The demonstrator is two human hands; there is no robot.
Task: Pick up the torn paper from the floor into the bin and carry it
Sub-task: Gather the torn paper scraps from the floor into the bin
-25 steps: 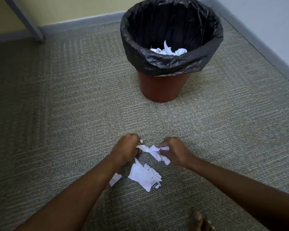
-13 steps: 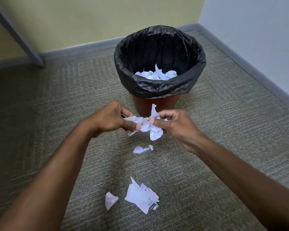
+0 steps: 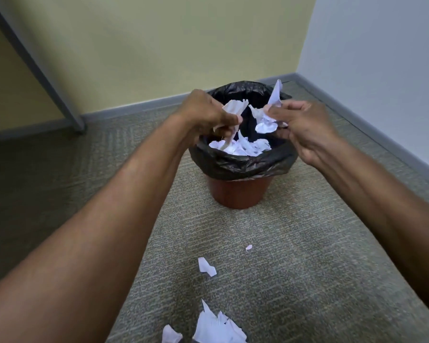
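A grey-green ribbed carpet (image 3: 307, 268) is covering the floor of a room corner, where a yellow wall (image 3: 159, 45) is meeting a pale blue wall (image 3: 382, 58) above a grey baseboard (image 3: 134, 107). A red-brown bin (image 3: 240, 191) with a black liner (image 3: 243, 164) is standing near the corner, holding white scraps (image 3: 243, 147). A person is reaching both arms over its mouth: the left hand (image 3: 208, 115) is curling its fingers round a torn paper piece (image 3: 234, 107), and the right hand (image 3: 305, 127) is pinching a crumpled wad (image 3: 265, 122). More torn pieces (image 3: 216, 328) are lying on the carpet nearer the person, well apart from both hands
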